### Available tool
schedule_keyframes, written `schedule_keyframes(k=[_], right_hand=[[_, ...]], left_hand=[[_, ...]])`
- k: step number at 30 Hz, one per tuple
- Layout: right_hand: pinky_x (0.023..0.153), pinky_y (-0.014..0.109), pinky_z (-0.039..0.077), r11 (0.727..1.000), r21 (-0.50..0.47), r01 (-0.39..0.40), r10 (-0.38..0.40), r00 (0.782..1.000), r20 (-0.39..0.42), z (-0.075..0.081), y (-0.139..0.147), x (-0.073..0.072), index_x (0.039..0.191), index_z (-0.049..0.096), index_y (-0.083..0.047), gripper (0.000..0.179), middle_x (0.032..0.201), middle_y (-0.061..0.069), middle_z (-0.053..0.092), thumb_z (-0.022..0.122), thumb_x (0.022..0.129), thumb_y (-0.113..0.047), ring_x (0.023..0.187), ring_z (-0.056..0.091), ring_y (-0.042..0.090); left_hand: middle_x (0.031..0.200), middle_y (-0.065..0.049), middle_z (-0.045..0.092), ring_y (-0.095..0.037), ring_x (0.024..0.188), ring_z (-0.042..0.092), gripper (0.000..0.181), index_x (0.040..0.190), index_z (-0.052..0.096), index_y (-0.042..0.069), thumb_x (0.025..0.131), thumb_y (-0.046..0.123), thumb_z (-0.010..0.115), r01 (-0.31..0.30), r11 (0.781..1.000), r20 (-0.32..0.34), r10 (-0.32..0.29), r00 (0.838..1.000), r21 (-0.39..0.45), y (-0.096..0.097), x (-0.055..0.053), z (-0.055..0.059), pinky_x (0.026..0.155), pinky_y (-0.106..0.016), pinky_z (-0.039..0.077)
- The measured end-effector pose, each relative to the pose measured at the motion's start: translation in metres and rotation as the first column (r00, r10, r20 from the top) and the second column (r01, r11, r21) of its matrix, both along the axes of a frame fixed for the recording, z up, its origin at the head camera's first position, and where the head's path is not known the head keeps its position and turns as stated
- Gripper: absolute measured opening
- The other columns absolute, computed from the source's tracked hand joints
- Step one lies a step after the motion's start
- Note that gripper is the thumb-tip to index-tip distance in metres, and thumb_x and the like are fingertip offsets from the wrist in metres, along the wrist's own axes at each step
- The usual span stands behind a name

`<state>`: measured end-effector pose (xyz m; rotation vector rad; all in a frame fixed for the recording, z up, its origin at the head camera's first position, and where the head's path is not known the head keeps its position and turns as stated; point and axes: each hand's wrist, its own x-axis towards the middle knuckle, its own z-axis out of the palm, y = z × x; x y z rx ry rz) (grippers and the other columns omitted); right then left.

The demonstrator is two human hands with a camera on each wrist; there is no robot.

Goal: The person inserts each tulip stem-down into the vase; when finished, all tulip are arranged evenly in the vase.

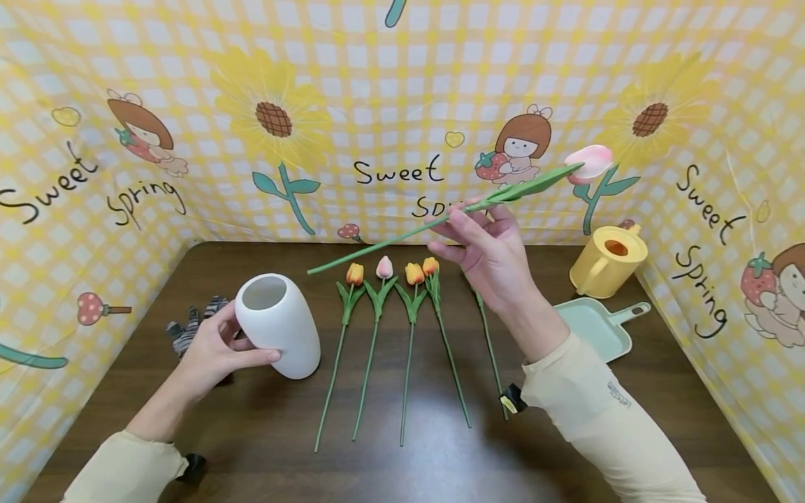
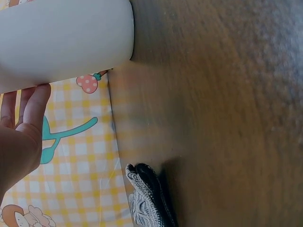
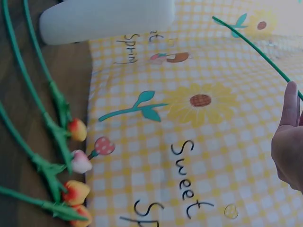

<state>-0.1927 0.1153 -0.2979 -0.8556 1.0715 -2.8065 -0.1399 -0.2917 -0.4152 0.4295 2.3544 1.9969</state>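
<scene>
In the head view my left hand grips a white vase by its side, the thumb across the front. The vase stands on the table with its round mouth facing up. My right hand pinches a pink artificial tulip by its green stem, raised above the table. Its bloom points to the upper right, and the bare stem end slants down left toward the vase mouth. Between the hands lie several tulips in a row, among them an orange tulip and another pink tulip.
A yellow watering can stands at the back right, beside a pale green dustpan-like tray. Behind my left hand lie grey striped knit gloves. One more stem lies partly under my right forearm. Yellow checked cloth encloses the dark table.
</scene>
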Motion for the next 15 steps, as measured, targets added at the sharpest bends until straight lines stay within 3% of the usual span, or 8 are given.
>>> schedule_keyframes(k=[8,15], right_hand=[[0.078,0.045,0.061,0.999,-0.006,-0.040,0.040,0.999,-0.010,0.008,-0.025,-0.004,0.097,0.074,-0.007,0.015,0.097,0.009,0.076,0.081,0.085,-0.006,0.092,0.075,0.027],[0.084,0.051,0.058,0.993,0.111,-0.030,0.033,0.999,-0.029,0.013,-0.041,-0.002,0.098,0.073,-0.006,0.015,0.093,0.010,0.074,0.081,0.086,-0.004,0.090,0.075,0.030]], left_hand=[[0.125,-0.014,0.060,-0.022,0.102,0.070,0.084,0.144,0.050,0.007,0.071,-0.018,0.082,-0.004,1.000,0.003,0.004,1.000,0.001,-0.002,0.000,0.001,0.080,-0.035,0.060],[0.124,-0.014,0.061,-0.023,0.100,0.072,0.082,0.144,0.049,0.008,0.072,-0.017,0.082,0.011,1.000,0.014,-0.011,1.000,-0.010,-0.001,-0.001,0.001,0.079,-0.035,0.061]])
